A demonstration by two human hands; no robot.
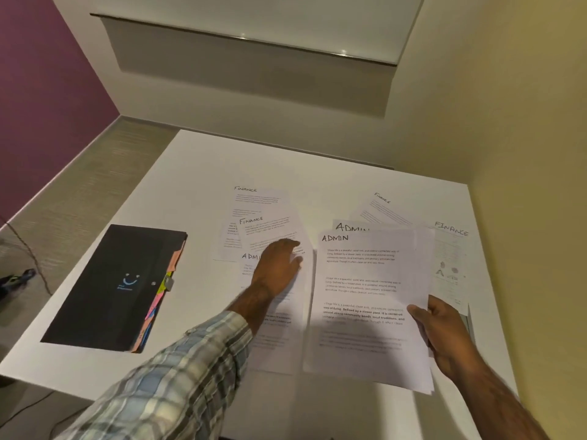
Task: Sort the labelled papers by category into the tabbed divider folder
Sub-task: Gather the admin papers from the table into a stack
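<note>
Right hand (444, 331) with fingers pinching the ADMIN stack (368, 300) above the white tabletop (197, 160), left hand (279, 265) spread flat, holding nothing, on loose papers (270, 223), closed black folder (114, 287) lying far left.

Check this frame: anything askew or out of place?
Papers lie fanned and overlapping; one Finance sheet at the far right sits tilted. The folder is shut, nothing filed. Nothing looks torn or spilled.
</note>
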